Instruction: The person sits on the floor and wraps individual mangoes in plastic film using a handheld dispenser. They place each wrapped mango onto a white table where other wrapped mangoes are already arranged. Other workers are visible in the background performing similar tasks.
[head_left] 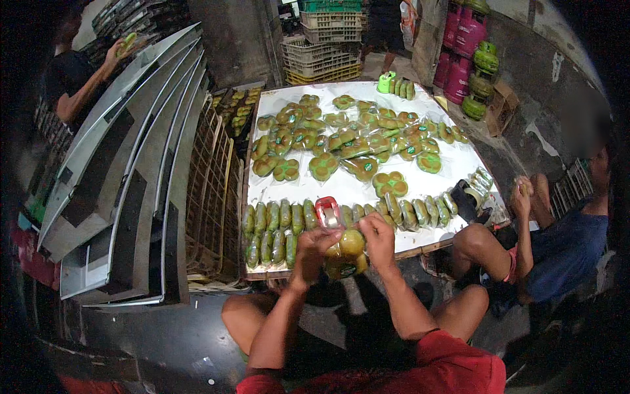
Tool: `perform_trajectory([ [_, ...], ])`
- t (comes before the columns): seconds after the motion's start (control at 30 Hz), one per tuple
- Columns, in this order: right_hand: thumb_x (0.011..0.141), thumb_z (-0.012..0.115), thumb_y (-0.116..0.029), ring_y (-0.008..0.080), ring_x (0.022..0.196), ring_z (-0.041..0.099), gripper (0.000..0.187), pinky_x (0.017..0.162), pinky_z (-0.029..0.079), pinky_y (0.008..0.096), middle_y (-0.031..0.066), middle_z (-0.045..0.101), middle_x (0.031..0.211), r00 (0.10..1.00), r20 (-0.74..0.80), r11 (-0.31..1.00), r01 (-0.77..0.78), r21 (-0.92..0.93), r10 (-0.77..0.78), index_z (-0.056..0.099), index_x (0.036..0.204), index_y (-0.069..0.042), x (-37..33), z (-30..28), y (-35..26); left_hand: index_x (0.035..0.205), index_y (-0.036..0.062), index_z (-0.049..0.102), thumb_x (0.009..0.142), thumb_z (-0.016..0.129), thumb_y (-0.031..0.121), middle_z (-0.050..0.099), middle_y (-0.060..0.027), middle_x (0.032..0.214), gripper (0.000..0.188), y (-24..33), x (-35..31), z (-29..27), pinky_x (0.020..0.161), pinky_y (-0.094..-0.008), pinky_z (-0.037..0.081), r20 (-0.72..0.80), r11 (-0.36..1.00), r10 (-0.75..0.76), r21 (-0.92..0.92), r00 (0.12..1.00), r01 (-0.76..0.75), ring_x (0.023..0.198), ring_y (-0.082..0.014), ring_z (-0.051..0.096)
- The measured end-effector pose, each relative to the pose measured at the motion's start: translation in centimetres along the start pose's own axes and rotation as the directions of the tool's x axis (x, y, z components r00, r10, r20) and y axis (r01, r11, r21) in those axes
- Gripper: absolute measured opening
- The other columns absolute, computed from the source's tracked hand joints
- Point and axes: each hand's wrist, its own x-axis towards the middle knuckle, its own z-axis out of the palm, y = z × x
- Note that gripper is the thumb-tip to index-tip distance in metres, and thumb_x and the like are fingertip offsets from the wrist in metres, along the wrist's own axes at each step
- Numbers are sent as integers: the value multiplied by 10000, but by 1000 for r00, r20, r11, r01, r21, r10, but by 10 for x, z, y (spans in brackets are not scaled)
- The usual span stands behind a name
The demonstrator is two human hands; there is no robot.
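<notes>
Just past the table's near edge I hold up a clear plastic bag with a lobed, yellow-brown bread bun (350,244) in it. My left hand (314,253) is closed on the bag's upper left side. On the other side, my right hand (378,238) pinches its upper right corner. Directly beyond the bag stands a red tape dispenser (327,211). Rows of wrapped long green-brown buns (276,215) line the near left of the white table (289,190). A similar row (420,211) runs to the right of the dispenser.
Many bagged flower-shaped buns (322,167) cover the table's middle. A green tape dispenser (386,81) stands at the far edge. Leaning metal trays (141,190) and a crate (209,190) flank the left. A person in blue (567,240) sits at right. Gas cylinders (469,33) stand behind.
</notes>
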Motion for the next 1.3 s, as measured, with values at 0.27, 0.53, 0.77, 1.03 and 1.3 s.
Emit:
perform_trajectory([
  [0.27, 956, 567, -159, 98, 677, 506, 179, 602, 412, 253, -13, 565, 730, 742, 313, 405, -611, 680, 593, 611, 837, -33, -20, 3, -18, 961, -18, 695, 973, 425, 403, 675, -123, 933, 500, -11, -9, 11, 853, -292, 460, 28, 972, 203, 115, 979, -205, 912, -194, 626],
  [0.53, 820, 694, -96, 162, 910, 563, 257, 817, 432, 283, 94, 613, 890, 975, 222, 990, -23, 141, -9, 636, 1021, 53, -41, -5, -14, 1016, -21, 676, 987, 407, 347, 679, -112, 926, 456, -3, -12, 10, 800, -300, 462, -71, 962, 256, 118, 964, -246, 861, -201, 617],
  [0.77, 854, 662, -101, 139, 868, 568, 170, 795, 434, 258, 65, 632, 910, 916, 257, 831, -391, 397, 308, 680, 925, 52, -40, -1, 2, 965, 1, 663, 950, 555, 201, 665, -62, 892, 228, 0, -8, 13, 763, -262, 467, -111, 976, 45, -205, 993, -67, 819, -134, 597],
  [1.03, 860, 680, -144, 122, 834, 582, 197, 750, 454, 253, 36, 647, 943, 840, 293, 790, -534, 301, 457, 688, 962, 25, -35, 1, 13, 1013, 9, 651, 908, 634, 192, 661, -55, 930, 212, -39, 9, 6, 766, -257, 466, -49, 926, 298, 256, 953, -277, 819, -123, 591],
  [1.3, 851, 670, -133, 141, 836, 605, 180, 746, 471, 282, 57, 666, 944, 952, 155, 930, -295, 221, 266, 698, 999, -35, -28, 6, 15, 1029, -24, 624, 866, 670, 104, 668, -55, 874, 213, -27, 0, 18, 685, -275, 483, -117, 991, 79, 115, 990, -66, 755, -118, 600],
])
